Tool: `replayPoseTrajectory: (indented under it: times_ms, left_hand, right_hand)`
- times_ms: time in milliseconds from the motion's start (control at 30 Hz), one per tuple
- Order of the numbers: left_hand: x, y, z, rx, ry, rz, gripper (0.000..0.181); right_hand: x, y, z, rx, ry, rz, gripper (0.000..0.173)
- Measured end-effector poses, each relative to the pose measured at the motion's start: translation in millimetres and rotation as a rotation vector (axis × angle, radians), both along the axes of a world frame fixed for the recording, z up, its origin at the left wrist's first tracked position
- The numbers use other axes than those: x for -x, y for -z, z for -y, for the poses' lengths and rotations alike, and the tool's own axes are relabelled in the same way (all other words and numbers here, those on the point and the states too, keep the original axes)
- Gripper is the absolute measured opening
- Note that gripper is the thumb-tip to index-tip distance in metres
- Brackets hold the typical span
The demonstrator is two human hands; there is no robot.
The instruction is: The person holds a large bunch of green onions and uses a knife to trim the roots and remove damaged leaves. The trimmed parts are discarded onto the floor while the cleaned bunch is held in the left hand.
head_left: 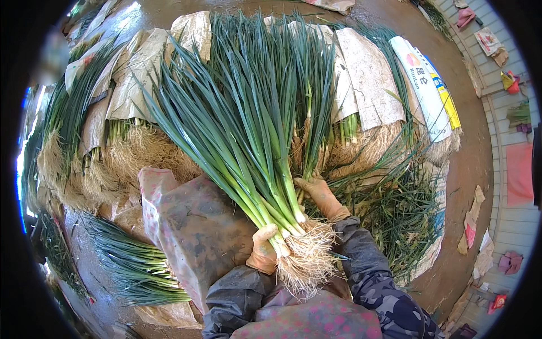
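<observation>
Before me, a large bunch of green onions point(254, 169) slants across my lap, its dark leaves fanned away from me and its pale roots point(307, 258) towards me. Gloved in orange, my left hand point(263, 250) grips the white stalks on the bunch's left, just above the roots. My right hand point(322, 197), in a matching glove, closes on stalks at the bunch's right edge; some of its fingers are hidden behind them. Beneath the bunch, a spotted plastic apron point(207, 224) covers my lap.
Sack-wrapped onion bundles point(370, 80) lie behind the bunch, others point(135, 80) at left. A smaller pile of green onions point(139, 262) lies by my left side. Loose leaf trimmings point(394, 216) heap on a sack at right. Scraps point(471, 220) litter the wet floor point(470, 156).
</observation>
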State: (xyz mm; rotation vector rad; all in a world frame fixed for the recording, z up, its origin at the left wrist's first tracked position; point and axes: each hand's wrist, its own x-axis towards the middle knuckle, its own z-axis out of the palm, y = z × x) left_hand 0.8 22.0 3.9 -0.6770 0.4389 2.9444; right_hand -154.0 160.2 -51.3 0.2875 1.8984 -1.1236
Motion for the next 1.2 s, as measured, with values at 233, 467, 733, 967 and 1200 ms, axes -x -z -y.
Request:
replayPoseTrajectory:
  times_ms: [233,467,733,967,1200]
  left_hand:
    - [-16.3,23.7,-2.9,-0.01,0.097,0.01,0.059]
    - [-17.9,18.1,-6.8,-0.074,-0.013,0.078,0.05]
    - [-14.4,11.4,-5.0,-0.143,-0.047,-0.041,0.071]
    - [-13.9,6.8,0.3,-0.136,-0.034,-0.083,0.068]
    - [-16.7,14.8,-1.9,-0.091,-0.038,-0.011,0.066]
  right_hand:
    - [-9.8,-63.8,10.7,-0.323,-0.233,-0.517,0.051]
    - [-38.6,-37.4,14.8,-0.229,-0.283,-1.189,0.042]
    - [-62.9,-60.7,-33.9,0.199,0.229,-0.05,0.042]
    - [16.1,-56.4,-20.0,0.141,0.232,-0.594,0.062]
    - [-45.7,-27.6,-3.7,0.002,-0.51,-0.968,0.057]
